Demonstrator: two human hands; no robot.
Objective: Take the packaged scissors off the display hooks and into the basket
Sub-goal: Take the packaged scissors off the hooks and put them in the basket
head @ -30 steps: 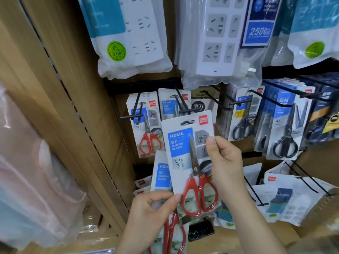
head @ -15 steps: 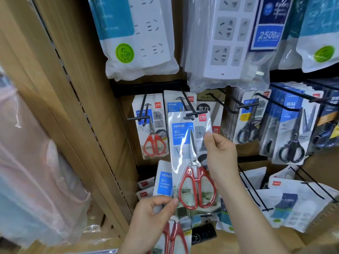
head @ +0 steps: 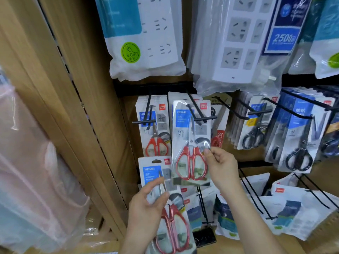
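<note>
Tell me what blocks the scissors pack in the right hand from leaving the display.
The black hook: its prongs and crossbar lie in front of the pack, which the right hand pinches at the lower right edge. No basket is in view.

Lower scissors pack point(head: 174, 222): bottom edge is cut off by the frame; the fingers of the left hand point(head: 145, 208) are hidden behind it. Upper scissors pack point(head: 190, 143): only the thumb of the right hand point(head: 222, 167) is seen on it; whether the hook point(head: 203, 118) is threaded through cannot be told. Small print is unreadable. Power strip packs point(head: 145, 33) are cropped at the top.
</note>
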